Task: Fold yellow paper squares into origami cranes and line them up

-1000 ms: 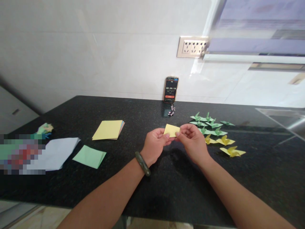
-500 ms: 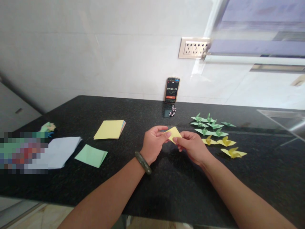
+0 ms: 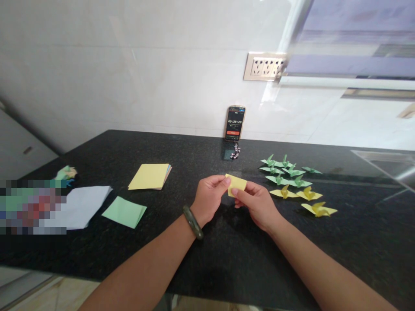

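Observation:
A small folded square of yellow origami paper [image 3: 238, 183] is held above the dark counter. My left hand [image 3: 209, 194], with a dark green bangle [image 3: 193, 222] on its wrist, pinches the paper's left edge between thumb and fingers. My right hand [image 3: 256, 202] grips it from the right, thumb pressed on its lower face and fingers behind. To the right stand several folded green paper cranes [image 3: 275, 179] and, nearer me, yellow paper cranes [image 3: 319, 209].
A stack of coloured paper, yellow on top [image 3: 149, 176], lies left of my hands. Closer are a folded green sheet [image 3: 125, 211] and white paper [image 3: 84, 205]. A phone showing a timer [image 3: 235, 123] leans on the wall, with a beaded strap [image 3: 235, 151] below it.
The yellow paper has turned from a diamond-like tilt to a nearly level square. My right hand has shifted slightly left, its thumb lying further over the paper.

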`<move>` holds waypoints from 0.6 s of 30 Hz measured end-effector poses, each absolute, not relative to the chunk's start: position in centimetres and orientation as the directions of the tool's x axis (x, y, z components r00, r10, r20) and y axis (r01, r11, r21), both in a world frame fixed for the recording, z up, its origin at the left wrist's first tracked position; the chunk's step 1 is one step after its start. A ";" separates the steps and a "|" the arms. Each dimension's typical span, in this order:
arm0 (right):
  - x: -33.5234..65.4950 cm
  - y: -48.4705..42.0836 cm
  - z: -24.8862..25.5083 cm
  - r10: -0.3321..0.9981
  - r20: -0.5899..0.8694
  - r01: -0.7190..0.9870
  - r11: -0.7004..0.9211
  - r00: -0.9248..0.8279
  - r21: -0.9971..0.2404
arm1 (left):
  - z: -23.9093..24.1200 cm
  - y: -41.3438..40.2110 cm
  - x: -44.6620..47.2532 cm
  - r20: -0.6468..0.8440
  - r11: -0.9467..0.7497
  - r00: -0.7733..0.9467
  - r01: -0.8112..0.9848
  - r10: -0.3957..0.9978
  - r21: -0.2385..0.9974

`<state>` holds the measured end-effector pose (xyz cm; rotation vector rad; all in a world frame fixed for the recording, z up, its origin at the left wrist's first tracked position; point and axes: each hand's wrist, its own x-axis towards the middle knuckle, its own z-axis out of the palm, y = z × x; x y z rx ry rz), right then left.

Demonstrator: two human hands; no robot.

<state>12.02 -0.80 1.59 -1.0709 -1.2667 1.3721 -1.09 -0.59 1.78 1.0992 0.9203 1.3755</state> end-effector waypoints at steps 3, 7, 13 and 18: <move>12.1 -0.8 1.5 0.991 0.029 -0.044 0.024 -0.127 -0.999 | 1.9 -0.6 -1.1 0.104 -0.092 0.026 -0.288 0.994 0.953; 12.1 -0.8 1.5 0.988 -0.001 -0.023 -0.005 -0.153 -1.000 | 1.7 -0.5 -0.9 0.039 0.001 0.075 -0.466 0.996 0.885; 12.1 -0.7 1.5 0.970 0.237 0.169 0.226 0.053 -0.959 | 1.7 -0.2 -0.9 0.000 -0.016 -0.037 -0.442 0.999 0.897; 12.3 -0.7 1.4 0.958 0.287 0.262 0.275 0.006 -0.925 | 1.8 -0.4 -0.8 -0.034 0.023 -0.018 -0.427 0.999 0.904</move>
